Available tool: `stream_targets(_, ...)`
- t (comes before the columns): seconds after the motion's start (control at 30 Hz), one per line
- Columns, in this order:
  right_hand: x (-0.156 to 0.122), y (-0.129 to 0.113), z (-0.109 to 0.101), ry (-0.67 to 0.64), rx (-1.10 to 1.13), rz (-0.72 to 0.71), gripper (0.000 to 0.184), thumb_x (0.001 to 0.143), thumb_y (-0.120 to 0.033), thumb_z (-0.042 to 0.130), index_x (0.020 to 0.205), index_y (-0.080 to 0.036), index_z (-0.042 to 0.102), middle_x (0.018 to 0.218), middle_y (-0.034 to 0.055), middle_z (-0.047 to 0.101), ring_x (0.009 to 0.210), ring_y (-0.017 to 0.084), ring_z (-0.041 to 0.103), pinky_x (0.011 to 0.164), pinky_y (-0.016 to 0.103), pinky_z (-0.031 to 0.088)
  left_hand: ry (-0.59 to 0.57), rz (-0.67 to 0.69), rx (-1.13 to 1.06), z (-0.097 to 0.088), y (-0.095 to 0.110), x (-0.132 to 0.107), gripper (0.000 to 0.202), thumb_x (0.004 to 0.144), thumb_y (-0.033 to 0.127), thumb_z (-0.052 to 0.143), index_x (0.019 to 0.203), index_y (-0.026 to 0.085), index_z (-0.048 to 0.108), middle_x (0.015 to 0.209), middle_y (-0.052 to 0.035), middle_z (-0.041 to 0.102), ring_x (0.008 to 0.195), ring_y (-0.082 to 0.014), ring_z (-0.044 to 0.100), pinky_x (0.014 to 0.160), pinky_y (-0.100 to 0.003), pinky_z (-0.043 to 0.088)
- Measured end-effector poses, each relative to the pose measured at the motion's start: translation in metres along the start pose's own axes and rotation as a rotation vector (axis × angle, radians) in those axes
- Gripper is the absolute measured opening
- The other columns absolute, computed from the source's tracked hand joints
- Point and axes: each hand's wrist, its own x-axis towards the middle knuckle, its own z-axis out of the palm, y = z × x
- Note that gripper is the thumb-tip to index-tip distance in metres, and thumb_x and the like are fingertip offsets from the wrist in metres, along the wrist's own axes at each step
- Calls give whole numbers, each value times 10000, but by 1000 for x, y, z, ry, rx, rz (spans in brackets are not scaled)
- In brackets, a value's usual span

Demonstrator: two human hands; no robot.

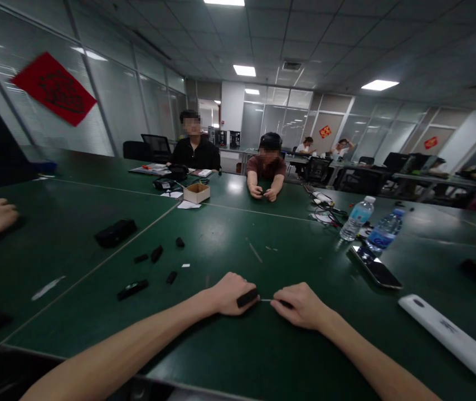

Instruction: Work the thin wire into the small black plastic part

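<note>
Green tabletop (217, 345) in an office with glass partitions (116, 94); head view. Both hands are at work over the middle of the near edge. Left hand (232, 292): fingers curled closed, gripping a small black piece (247, 298) whose outer end shows beside the fingers. Right hand (300, 305): fingers and thumb closed on the dark handle of a thin-shafted tool (266, 301). Its shaft spans the short gap between the hands and meets the black piece; whether the tip enters it cannot be determined. Further left, toward the tabletop's left edge, lie loose black parts (156, 254) and a black case (115, 233), none touched by either hand. Toward the right edge are a phone (375, 267) and, nearer the near right corner, a long white object (451, 340), both clear of the right hand.
</note>
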Motion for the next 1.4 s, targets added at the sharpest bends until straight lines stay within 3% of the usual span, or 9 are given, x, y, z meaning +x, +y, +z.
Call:
stream_targets(0.3, -1, 3, -6, -4, -4, 15, 321, 980, -344, 417, 935, -172, 684, 713, 25, 672, 615, 118, 594, 621, 221, 417, 5, -22, -25, 2, 0, 2, 361, 940, 444, 382, 779, 197, 590, 662, -41, 666, 582, -180, 636, 534, -266, 404)
stream_targets(0.57, 1, 1, -4, -12, -28, 23, 324, 981, -355, 417, 956, -179, 688, 742, 26, 687, 639, 121, 612, 639, 221, 418, -17, -17, -25, 1, 1, 1, 361, 947, 449, 368, 806, 205, 593, 714, -44, 681, 659, -185, 654, 597, -256, 437)
stream_targets(1.07, 2, -8, -2, -16, -15, 83, 357, 1000, -369, 382, 950, -176, 678, 736, 19, 678, 608, 113, 597, 628, 217, 422, 14, -31, -1, 3, 3, 1, 350, 960, 402, 344, 808, 189, 576, 713, -51, 661, 629, -180, 631, 598, -266, 448)
stream_targets(1.4, 1, -24, 1, 31, -196, 177, 401, 1016, -390, 341, 925, -188, 676, 724, 30, 669, 595, 118, 582, 586, 224, 374, 13, -140, 38, 3, 8, 0, 293, 927, 386, 402, 825, 176, 579, 736, -82, 671, 644, -205, 646, 616, -290, 475)
